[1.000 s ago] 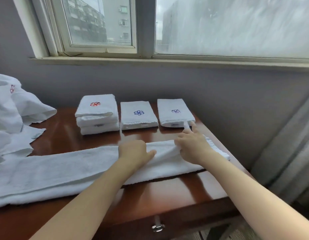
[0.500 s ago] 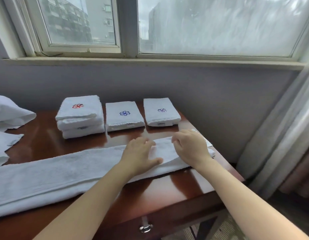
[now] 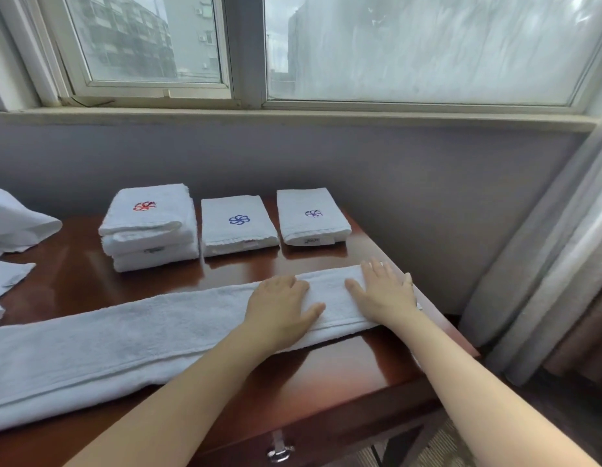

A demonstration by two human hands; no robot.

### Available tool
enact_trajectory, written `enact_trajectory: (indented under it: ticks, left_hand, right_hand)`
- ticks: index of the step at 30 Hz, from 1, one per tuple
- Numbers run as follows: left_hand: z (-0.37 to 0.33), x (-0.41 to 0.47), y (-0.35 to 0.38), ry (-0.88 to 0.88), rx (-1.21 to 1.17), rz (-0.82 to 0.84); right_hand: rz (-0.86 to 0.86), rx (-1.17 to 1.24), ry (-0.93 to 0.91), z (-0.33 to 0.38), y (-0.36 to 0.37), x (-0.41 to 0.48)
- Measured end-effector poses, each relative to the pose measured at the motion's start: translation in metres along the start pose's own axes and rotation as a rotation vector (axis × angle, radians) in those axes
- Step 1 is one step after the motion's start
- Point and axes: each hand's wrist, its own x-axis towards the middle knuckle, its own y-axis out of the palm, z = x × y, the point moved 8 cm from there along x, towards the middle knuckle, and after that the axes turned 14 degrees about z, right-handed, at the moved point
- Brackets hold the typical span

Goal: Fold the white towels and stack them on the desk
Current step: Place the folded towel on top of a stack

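Head view, and one asks: "Where is the towel being folded?"

The other: "The long white towel (image 3: 124, 335) lies as a narrow folded strip across the front of the dark wooden worktop (image 3: 326, 372), running from the left edge of the picture to near the right corner."

One: "And the hands?"

The other: "Both rest palm down on its right end. The left hand (image 3: 279, 308) lies flat on the cloth with its thumb spread out to the right and grips nothing. The right hand (image 3: 383, 291) lies just beside it at the very end of the strip, fingers straight and fanned out, pressing the cloth and holding nothing."

One: "What is behind them?"

The other: "Along the wall stand three lots of folded towels in a row, close together but apart. On the left is a stack with a red emblem (image 3: 147, 227), several towels high. In the middle is a towel with a blue emblem (image 3: 238, 224), and on the right a towel with a purple emblem (image 3: 311, 215); how many layers those two hold, I cannot tell."

One: "Anything else?"

The other: "Loose white towels (image 3: 13, 220) lie heaped at the far left. A window (image 3: 427, 45) is above the wall, a grey curtain (image 3: 545, 247) hangs at the right, and a metal drawer handle (image 3: 280, 453) shows under the worktop's front edge."
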Motion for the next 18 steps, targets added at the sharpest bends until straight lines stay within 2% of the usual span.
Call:
enact_trajectory:
  ticks: [2, 6, 9, 12, 15, 18]
  left_hand:
    - [-0.012, 0.009, 0.002, 0.029, -0.005, -0.004]
    - [-0.022, 0.023, 0.036, 0.043, -0.004, 0.187]
    - [-0.020, 0.026, 0.043, 0.028, 0.011, 0.179]
    - [-0.020, 0.025, 0.042, 0.018, 0.011, 0.167]
    - [-0.020, 0.022, 0.042, 0.007, 0.014, 0.156]
    - [-0.021, 0.021, 0.037, 0.017, -0.008, 0.138]
  right_hand:
    - [-0.027, -0.001, -0.001, 0.000, 0.000, 0.000]
    - [-0.060, 0.026, -0.004, 0.000, 0.000, -0.002]
    - [-0.181, 0.073, 0.049, -0.004, -0.006, -0.007]
    - [-0.235, -0.019, 0.123, -0.005, -0.013, -0.011]
    - [-0.143, 0.070, 0.163, -0.014, -0.023, -0.010]
    - [0.029, 0.081, 0.237, -0.022, -0.037, -0.016]
